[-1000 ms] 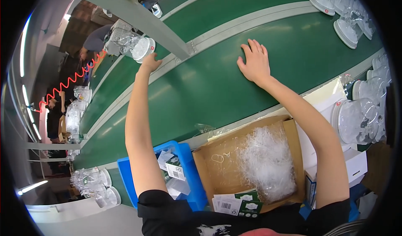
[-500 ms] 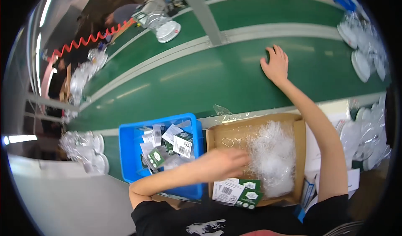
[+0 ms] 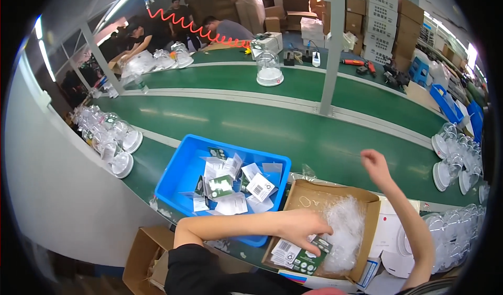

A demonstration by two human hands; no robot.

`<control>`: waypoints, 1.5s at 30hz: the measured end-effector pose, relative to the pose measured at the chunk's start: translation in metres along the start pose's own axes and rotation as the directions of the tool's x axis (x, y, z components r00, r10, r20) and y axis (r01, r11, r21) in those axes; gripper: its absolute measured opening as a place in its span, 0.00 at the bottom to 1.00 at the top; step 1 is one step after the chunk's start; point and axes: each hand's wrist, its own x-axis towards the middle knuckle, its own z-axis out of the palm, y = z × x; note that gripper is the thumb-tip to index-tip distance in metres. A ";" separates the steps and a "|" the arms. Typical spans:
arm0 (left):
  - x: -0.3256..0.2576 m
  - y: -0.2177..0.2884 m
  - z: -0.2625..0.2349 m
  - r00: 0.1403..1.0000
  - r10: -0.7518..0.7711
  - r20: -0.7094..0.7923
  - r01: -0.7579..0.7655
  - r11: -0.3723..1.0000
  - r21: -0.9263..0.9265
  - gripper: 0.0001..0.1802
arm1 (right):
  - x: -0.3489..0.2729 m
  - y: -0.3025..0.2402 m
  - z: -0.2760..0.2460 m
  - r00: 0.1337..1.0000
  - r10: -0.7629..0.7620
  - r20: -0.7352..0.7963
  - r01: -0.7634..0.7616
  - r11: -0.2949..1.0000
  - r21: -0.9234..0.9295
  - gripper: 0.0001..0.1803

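My left hand [image 3: 304,229] reaches over the front of a shallow cardboard tray [image 3: 373,216], thumb and fingers apart on green and white printed cards [image 3: 301,259]. Beside those cards lies a heap of thin clear plastic strands [image 3: 343,232]. A pale loop [image 3: 308,201] rests on the tray's bottom near the far left corner. Above the green belt, beyond the tray, my right hand [image 3: 375,167] has its fingers pinched together. A faint thin strand [image 3: 346,153] seems to run left from its fingertips.
Left of the tray stands a blue bin [image 3: 170,182] of folded cards. Clear domes with white bases crowd the left [image 3: 124,138] and the right [image 3: 450,237]. A metal post [image 3: 331,59] rises behind the green belt [image 3: 251,119]. Several people are at work far left.
The view has swung up and shows more of the room. My left hand has come down onto the cards. My right hand has drawn back toward the tray, its fingers now pinched.
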 end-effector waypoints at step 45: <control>0.032 -0.039 -0.005 0.707 -0.260 -0.658 0.072 0.952 -0.298 0.11 | -0.139 -0.069 -0.003 0.991 -0.048 0.125 0.109 0.833 -0.543 0.05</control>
